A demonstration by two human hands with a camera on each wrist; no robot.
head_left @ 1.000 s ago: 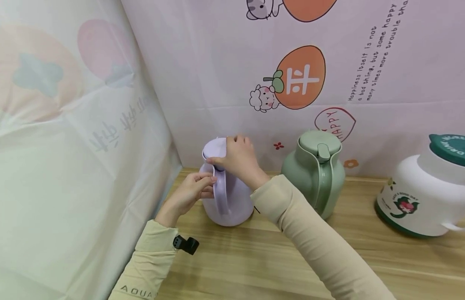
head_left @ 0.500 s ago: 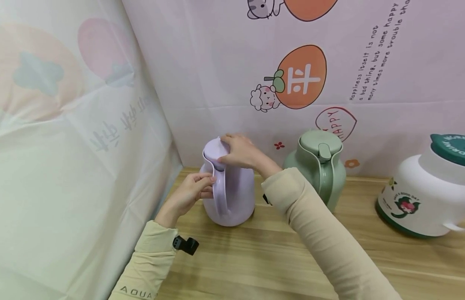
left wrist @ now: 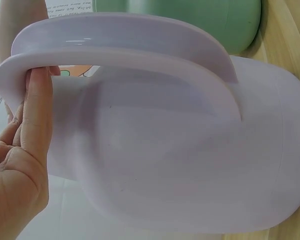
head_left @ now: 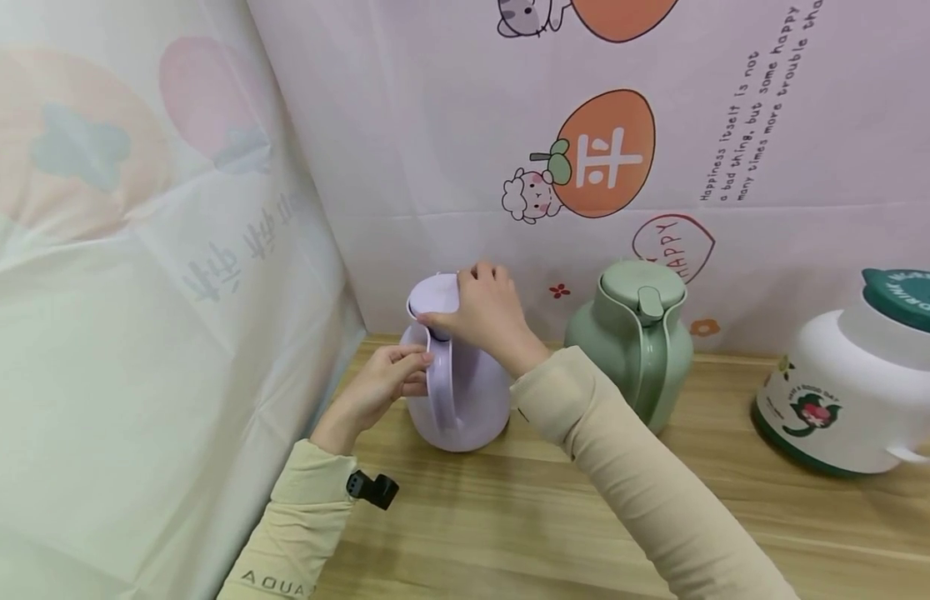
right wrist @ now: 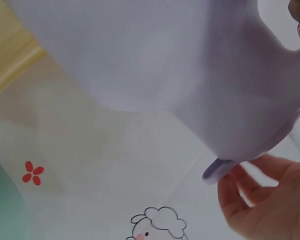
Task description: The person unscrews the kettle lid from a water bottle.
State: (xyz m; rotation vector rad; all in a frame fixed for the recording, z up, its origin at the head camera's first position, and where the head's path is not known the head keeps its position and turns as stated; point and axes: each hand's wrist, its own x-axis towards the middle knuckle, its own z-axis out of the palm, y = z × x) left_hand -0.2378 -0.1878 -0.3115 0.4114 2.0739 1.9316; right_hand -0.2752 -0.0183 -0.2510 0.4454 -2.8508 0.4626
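A lavender thermos jug [head_left: 480, 400] stands upright on the wooden table near the left wall. With thumb and fingers, my left hand [head_left: 378, 383] pinches the upper part of its handle [head_left: 438, 387]. In the left wrist view, the fingers [left wrist: 37, 110] reach up under the handle's top end. My right hand [head_left: 489, 312] grips the jug's round lavender lid [head_left: 432, 293] from the right, thumb at the near side and fingers at the far side. The right wrist view has the spout [right wrist: 217, 171] beside the right hand's fingers; that hand hides part of the lid.
Right of the lavender jug stands a green thermos jug [head_left: 626, 342], partly behind my right forearm. Farther right is a white jug [head_left: 847, 383] with a dark green lid. Printed cloth [head_left: 435, 150] covers the back and left walls close to the jug.
My right hand swung to the right round the lid, then came back, its thumb again at the lid's near left side. My left hand and the jug have stayed in place.
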